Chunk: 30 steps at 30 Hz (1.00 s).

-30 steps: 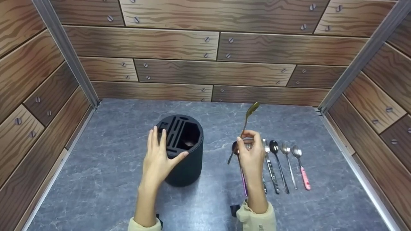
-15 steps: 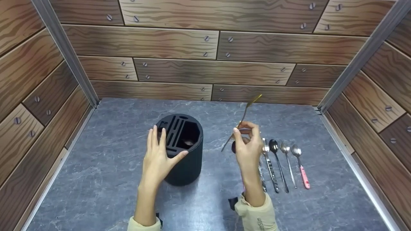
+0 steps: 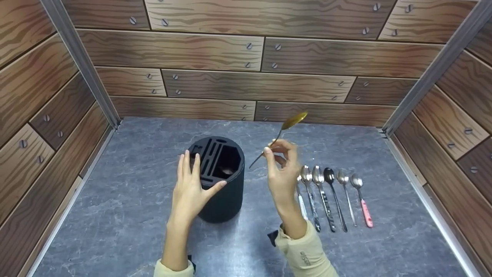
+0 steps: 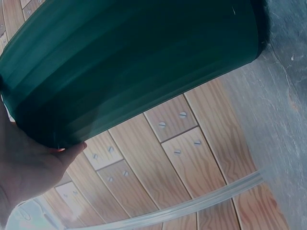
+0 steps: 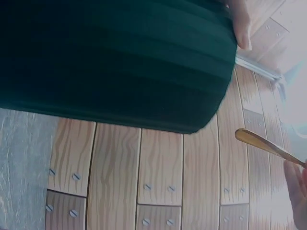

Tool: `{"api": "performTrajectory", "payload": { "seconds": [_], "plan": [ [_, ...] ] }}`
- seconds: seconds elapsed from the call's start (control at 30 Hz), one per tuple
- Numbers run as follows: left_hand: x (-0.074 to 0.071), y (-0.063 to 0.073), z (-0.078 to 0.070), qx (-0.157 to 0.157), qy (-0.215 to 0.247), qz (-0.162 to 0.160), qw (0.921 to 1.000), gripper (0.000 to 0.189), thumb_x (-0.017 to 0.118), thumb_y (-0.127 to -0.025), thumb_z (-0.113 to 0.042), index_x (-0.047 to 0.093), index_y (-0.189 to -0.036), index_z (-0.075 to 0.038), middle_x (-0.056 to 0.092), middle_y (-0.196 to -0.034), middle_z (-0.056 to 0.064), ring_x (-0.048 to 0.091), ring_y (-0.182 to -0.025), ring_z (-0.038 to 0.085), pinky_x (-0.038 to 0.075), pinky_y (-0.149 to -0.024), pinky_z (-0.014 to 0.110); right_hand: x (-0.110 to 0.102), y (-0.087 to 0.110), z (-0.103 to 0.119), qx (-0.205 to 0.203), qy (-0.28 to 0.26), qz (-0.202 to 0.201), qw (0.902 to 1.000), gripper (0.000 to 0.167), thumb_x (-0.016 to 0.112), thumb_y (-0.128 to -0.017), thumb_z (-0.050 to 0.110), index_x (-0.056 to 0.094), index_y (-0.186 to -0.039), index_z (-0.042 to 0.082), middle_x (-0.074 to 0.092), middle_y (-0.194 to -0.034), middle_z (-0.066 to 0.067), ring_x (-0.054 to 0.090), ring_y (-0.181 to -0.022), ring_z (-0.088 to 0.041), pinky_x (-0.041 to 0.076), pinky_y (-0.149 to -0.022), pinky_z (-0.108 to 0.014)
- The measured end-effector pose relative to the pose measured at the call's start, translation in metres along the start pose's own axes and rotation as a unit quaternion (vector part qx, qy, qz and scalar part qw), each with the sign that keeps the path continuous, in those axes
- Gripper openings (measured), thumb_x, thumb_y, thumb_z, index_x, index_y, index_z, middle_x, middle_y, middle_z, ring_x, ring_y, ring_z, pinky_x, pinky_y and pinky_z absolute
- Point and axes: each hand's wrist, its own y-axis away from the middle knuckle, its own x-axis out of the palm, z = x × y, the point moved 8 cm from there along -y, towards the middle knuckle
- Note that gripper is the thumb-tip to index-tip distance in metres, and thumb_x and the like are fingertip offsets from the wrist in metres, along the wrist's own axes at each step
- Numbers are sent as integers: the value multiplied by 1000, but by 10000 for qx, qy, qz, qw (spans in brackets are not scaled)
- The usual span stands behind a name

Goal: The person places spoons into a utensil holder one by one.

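Observation:
A black cylindrical utensil holder (image 3: 221,200) with slots and a large compartment in its top stands left of centre. My left hand (image 3: 189,190) rests at its rim with straight fingers, the thumb along the near edge; in the left wrist view the hand (image 4: 33,165) lies at the holder's top end. To the right of the holder, my right hand (image 3: 283,173) pinches a gold spoon (image 3: 294,120) by its handle above the table. The bowl points up and away, and the handle end slants down toward the holder. The right wrist view shows the spoon's handle (image 5: 261,142).
Several spoons lie in a row to the right, among them a black spoon (image 3: 334,192) and a pink-handled spoon (image 3: 363,200). My right hand and forearm cover the row's left end. Wood-patterned walls (image 3: 215,84) enclose the grey marbled table (image 3: 134,192).
My right hand has carried the gold spoon left and upward, away from the row and closer to the holder, turning it so the bowl's face shows. The left hand stays at the rim.

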Motion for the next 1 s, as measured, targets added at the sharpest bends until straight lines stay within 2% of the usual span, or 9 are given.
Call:
{"api": "performTrajectory", "payload": {
  "seconds": [0.5,1.0],
  "plan": [
    [-1,1,-1,21,-8,-16,10000,104,53,-73,-72,25,-144,-2,7,-151,17,2,-137,29,38,-91,54,22,8,-5,-495,-165,246,9983,23,63,-77,-16,53,-96,-8,57,-88,-13,59,-77,-22,53,-63,-30],
    [0,0,0,-16,15,16,10000,105,51,-72,-73,24,-145,-3,6,-151,16,3,-137,31,38,-90,56,34,16,-20,-452,-24,593,9972,21,64,-79,-12,55,-97,-4,58,-89,-10,59,-79,-22,53,-63,-29]
  ]
}}
